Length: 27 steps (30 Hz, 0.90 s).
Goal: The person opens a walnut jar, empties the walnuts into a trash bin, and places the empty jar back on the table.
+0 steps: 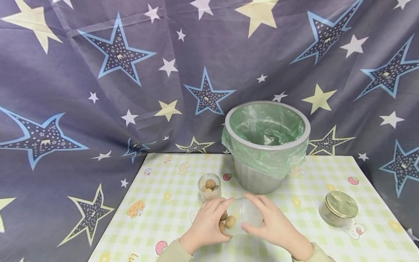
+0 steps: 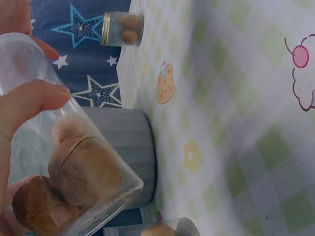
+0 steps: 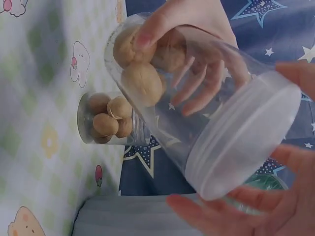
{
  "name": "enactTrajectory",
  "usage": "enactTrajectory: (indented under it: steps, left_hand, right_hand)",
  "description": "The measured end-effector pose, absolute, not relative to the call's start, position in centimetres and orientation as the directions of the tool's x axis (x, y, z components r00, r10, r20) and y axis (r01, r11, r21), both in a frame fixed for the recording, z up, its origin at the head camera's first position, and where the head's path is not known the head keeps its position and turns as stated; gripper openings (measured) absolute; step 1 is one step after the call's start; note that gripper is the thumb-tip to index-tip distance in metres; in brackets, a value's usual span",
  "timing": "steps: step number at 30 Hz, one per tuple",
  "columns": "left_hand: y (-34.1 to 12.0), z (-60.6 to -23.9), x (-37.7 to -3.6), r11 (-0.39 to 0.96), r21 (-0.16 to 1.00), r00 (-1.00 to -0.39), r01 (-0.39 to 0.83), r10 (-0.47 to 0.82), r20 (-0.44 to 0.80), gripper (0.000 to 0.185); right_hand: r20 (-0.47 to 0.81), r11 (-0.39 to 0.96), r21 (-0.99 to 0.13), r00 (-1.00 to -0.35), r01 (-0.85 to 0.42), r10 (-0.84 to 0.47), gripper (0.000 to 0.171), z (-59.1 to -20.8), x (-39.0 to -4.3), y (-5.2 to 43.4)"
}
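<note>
A clear jar (image 1: pixel 236 209) is tilting between two hands over the desk (image 1: pixel 137 233), its lid end pointing higher; brown balls (image 3: pixel 142 83) are resting toward the base. Should the frosted lid (image 3: pixel 246 137) be sitting loosely, which the views are not settling, it could be slipping off under uneven pressure and, with more tilt, spilling balls; smooth walls could also be sliding through a slack grip. The left hand (image 1: pixel 207 222) is wrapping its fingers round the jar's body, opened to its width; the right hand (image 1: pixel 275 223) is gripping the lid, fingers spreading across it. Just beside the left hand, a second jar (image 1: pixel 209 187) is standing upright, holding more balls (image 3: pixel 113 118). Beyond, a green liner (image 1: pixel 262 156) is draping a grey bin (image 1: pixel 256 180); a gold-lidded jar (image 1: pixel 334 214) is standing well apart, rightward.
</note>
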<state>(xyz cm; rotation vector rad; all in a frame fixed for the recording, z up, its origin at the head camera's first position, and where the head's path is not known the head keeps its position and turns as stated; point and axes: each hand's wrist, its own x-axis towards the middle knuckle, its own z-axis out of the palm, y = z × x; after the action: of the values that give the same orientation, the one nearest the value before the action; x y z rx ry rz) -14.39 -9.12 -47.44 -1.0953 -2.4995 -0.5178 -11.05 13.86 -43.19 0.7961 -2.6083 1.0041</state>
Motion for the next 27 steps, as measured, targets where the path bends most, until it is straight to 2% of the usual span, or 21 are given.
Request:
enactTrajectory:
  steps: [5, 7, 9, 10, 13, 16, 18, 21, 24, 27]
  left_hand:
    - [-9.4, -47.5, -14.2, 0.63, 0.247, -0.667, 0.737, 0.615, 0.421, 0.102]
    - [-9.4, -47.5, -14.2, 0.624, 0.268, -0.673, 0.734, 0.614, 0.413, 0.103]
    - [-9.4, -47.6, -14.1, 0.621, 0.288, -0.68, 0.729, 0.609, 0.408, 0.104]
    - [-9.4, -47.6, -14.1, 0.619, 0.299, -0.684, 0.726, 0.606, 0.406, 0.104]
    - [-9.1, -47.7, -14.1, 0.619, 0.316, -0.692, 0.719, 0.596, 0.407, 0.104]
    - [-8.8, -47.8, -14.0, 0.63, 0.3, -0.692, 0.717, 0.589, 0.418, 0.104]
    - [-8.5, -48.0, -13.9, 0.638, 0.273, -0.684, 0.72, 0.586, 0.434, 0.104]
    - [-8.2, -48.2, -13.8, 0.652, 0.237, -0.677, 0.72, 0.586, 0.446, 0.105]
    - [-8.0, -48.4, -13.7, 0.655, 0.226, -0.675, 0.721, 0.591, 0.441, 0.105]
    - [-8.0, -48.5, -13.6, 0.659, 0.234, -0.685, 0.715, 0.591, 0.427, 0.107]
  right_hand:
    - [0.511, 0.521, -0.445, -0.684, -0.729, -0.521, 0.091, -43.5, -11.4, 14.5]
    - [0.526, 0.49, -0.422, -0.646, -0.763, -0.553, 0.097, -43.4, -11.5, 14.8]
    - [0.506, 0.502, -0.448, -0.673, -0.739, -0.539, 0.099, -43.2, -11.5, 15.1]
    - [0.478, 0.516, -0.497, -0.716, -0.698, -0.509, 0.096, -43.0, -11.5, 15.2]
    - [0.331, 0.579, -0.663, -0.88, -0.474, -0.342, 0.083, -42.1, -11.3, 15.4]
    - [0.147, 0.637, -0.735, -0.972, -0.233, -0.186, 0.067, -41.2, -11.2, 15.3]
    - [0.071, 0.701, -0.696, -0.986, -0.157, -0.151, 0.065, -40.9, -11.3, 15.0]
    - [0.004, 0.751, -0.65, -0.988, -0.12, -0.154, 0.071, -40.9, -11.3, 14.4]
    - [0.006, 0.762, -0.633, -0.986, -0.135, -0.169, 0.074, -41.2, -11.2, 14.0]
    - [0.062, 0.751, -0.626, -0.973, -0.21, -0.221, 0.074, -41.6, -11.1, 14.2]
